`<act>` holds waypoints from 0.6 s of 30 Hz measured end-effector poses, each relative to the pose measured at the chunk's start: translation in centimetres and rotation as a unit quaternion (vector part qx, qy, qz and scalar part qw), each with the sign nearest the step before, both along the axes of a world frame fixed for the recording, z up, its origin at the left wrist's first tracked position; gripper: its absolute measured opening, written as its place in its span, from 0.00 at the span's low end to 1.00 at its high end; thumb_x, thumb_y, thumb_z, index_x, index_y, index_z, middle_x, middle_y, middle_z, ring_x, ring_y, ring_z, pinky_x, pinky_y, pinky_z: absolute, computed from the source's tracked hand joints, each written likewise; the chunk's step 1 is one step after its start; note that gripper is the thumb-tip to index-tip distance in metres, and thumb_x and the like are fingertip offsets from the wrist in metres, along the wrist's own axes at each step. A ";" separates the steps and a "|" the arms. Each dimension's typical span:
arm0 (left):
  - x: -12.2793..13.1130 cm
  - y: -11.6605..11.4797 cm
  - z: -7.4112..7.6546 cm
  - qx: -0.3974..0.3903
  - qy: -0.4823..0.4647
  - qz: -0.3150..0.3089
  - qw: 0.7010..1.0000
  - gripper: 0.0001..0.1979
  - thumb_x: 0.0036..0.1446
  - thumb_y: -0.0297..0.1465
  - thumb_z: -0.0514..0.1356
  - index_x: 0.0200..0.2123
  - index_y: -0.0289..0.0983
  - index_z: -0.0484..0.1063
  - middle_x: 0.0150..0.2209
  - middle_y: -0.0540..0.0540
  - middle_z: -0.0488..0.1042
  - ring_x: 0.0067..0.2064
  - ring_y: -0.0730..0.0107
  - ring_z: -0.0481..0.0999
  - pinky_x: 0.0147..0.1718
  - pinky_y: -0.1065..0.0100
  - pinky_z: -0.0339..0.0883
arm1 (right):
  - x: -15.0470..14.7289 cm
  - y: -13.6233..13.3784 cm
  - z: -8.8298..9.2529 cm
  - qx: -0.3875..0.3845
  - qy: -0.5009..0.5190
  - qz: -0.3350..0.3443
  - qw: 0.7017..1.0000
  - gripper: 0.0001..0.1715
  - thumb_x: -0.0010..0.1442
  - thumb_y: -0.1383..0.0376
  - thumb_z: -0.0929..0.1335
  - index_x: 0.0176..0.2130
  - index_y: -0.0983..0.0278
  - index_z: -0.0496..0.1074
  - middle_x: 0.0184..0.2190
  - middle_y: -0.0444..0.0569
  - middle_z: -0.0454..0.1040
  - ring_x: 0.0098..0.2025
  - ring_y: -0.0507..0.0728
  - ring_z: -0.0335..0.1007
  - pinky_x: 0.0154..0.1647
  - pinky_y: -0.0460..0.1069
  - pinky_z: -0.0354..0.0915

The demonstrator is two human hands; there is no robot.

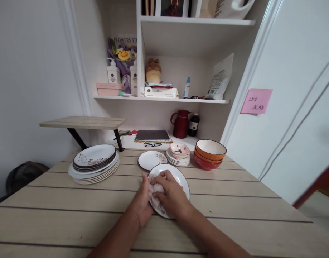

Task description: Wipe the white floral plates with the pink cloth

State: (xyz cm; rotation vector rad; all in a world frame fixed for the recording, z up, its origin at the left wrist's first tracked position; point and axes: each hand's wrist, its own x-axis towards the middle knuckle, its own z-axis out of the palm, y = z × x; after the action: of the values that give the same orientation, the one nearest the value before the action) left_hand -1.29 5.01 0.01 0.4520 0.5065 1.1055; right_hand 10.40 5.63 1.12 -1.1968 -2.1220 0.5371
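Observation:
A white plate with a dark rim (180,176) is near the middle of the table, partly covered by my hands. My left hand (143,200) grips its left edge, thumb up along the rim. Bunched in my right hand (171,193) is a pale pinkish cloth (156,190), pressed against the face of the plate. Just behind lies another dark-rimmed plate (150,160) with a brown flower print. The fingers of my left hand under the plate are hidden.
Stacked plates (96,156) stand at the left, by a small raised wooden stand (83,122). Small dishes (178,161) with a strawberry-patterned bowl (179,149) and stacked orange and red bowls (210,152) are behind right. Glasses (153,144), a laptop (152,134) and a red jug (181,124) sit further back.

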 end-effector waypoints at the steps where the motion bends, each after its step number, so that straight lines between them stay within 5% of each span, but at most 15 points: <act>1: 0.2 0.0 0.0 0.004 -0.002 0.003 1.000 0.33 0.58 0.52 0.49 0.57 0.35 0.65 0.46 0.36 0.78 0.49 0.55 0.77 0.51 0.55 0.66 | 0.3 0.3 0.1 0.020 -0.011 -0.015 1.000 0.21 0.51 0.73 0.68 0.44 0.54 0.72 0.46 0.45 0.63 0.46 0.55 0.65 0.47 0.47 0.61; 11: 0.2 -0.3 -0.3 0.005 0.023 -0.010 1.000 0.31 0.57 0.45 0.56 0.60 0.36 0.62 0.53 0.35 0.74 0.55 0.51 0.72 0.57 0.52 0.60 | 3.8 2.6 1.7 0.160 -0.144 -0.124 0.969 0.19 0.54 0.69 0.69 0.45 0.53 0.74 0.46 0.49 0.67 0.47 0.62 0.60 0.47 0.54 0.55; 15: -0.3 -0.2 -0.5 -0.025 0.041 0.009 0.999 0.35 0.55 0.48 0.56 0.61 0.35 0.61 0.53 0.34 0.74 0.56 0.48 0.71 0.57 0.50 0.58 | 5.2 3.0 2.2 0.152 -0.229 -0.172 0.946 0.17 0.54 0.69 0.68 0.43 0.54 0.75 0.44 0.52 0.67 0.46 0.63 0.60 0.44 0.54 0.53; 18: -0.6 -0.1 -0.5 -0.043 0.062 0.011 0.997 0.37 0.54 0.51 0.55 0.61 0.32 0.61 0.53 0.32 0.73 0.56 0.48 0.71 0.57 0.49 0.58 | 6.3 3.1 2.3 0.094 -0.261 -0.148 0.949 0.17 0.52 0.70 0.67 0.43 0.57 0.74 0.41 0.51 0.68 0.44 0.61 0.63 0.38 0.50 0.54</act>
State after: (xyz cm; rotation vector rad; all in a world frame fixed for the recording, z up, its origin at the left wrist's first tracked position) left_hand -1.85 4.87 -0.45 0.4433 0.6673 1.0776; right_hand 16.66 8.73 3.47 -1.6363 -2.2813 -0.1359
